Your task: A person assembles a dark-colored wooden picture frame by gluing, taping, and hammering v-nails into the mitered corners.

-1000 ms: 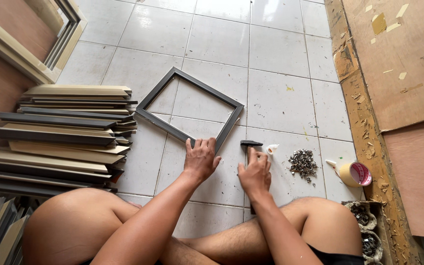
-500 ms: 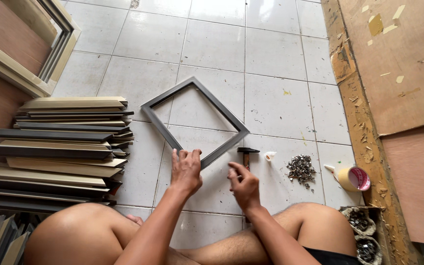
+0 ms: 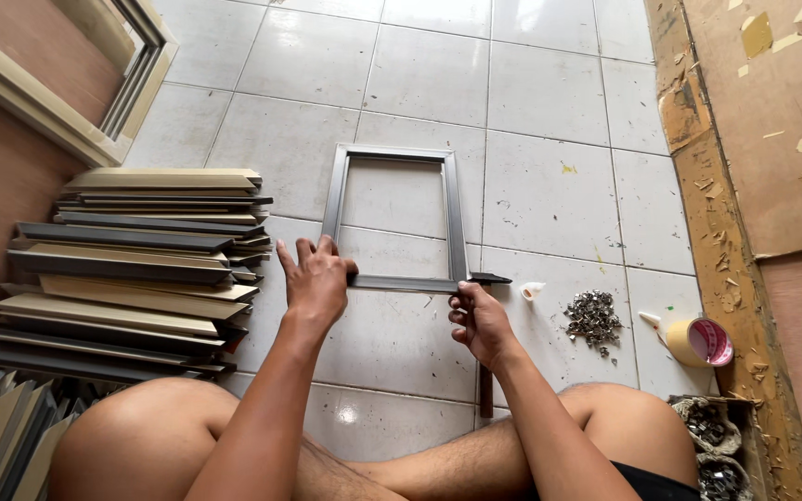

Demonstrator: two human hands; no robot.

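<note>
Bright, even daylight fills the view; the glossy floor tiles (image 3: 549, 195) show soft white glare towards the far edge. Shadows are faint, focus sharp, edges slightly bowed.

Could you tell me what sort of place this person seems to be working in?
Probably a small picture-framing workshop, worked on the floor. A dark rectangular frame lies on white tiles, cut moulding lengths are stacked beside it, and a pile of small metal fasteners sits near a tape roll.

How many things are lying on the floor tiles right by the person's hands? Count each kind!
Grey picture frame: 1
Hammer: 1
Pile of small metal bits: 1
Roll of tape: 1
Small white bit: 1
Total: 5
</note>
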